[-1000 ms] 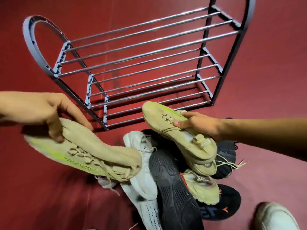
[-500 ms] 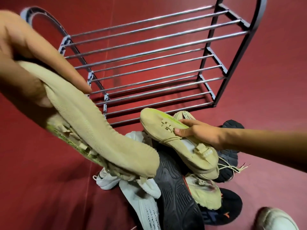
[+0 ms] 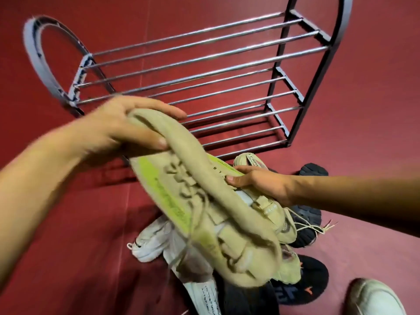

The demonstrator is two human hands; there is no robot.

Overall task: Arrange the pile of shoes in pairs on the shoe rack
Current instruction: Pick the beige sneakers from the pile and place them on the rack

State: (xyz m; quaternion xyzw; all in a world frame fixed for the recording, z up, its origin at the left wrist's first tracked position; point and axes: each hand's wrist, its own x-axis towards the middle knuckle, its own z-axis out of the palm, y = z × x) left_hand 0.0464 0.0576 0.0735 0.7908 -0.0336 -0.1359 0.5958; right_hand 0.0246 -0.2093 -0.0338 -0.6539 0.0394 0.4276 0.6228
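Note:
My left hand point(image 3: 118, 130) grips the heel of a beige knit sneaker point(image 3: 204, 201) with a lime stripe, held in the air over the pile with its toe pointing toward me. My right hand point(image 3: 261, 184) holds a second beige sneaker point(image 3: 270, 208) of the same kind, largely hidden behind the first. The two shoes overlap. Behind them stands the metal shoe rack point(image 3: 204, 64) with bare chrome bars. Below lies the pile: a white sneaker point(image 3: 152, 244), black shoes point(image 3: 306, 214) and another beige shoe point(image 3: 291, 267).
Everything rests on a dark red floor point(image 3: 68, 258). A white shoe toe point(image 3: 375, 298) shows at the bottom right corner. A black shoe with an orange mark point(image 3: 304, 289) lies at the near edge of the pile.
My left hand has swung its beige sneaker rightward from the left side, and it now lies across the sneaker in my right hand. My right hand has barely moved.

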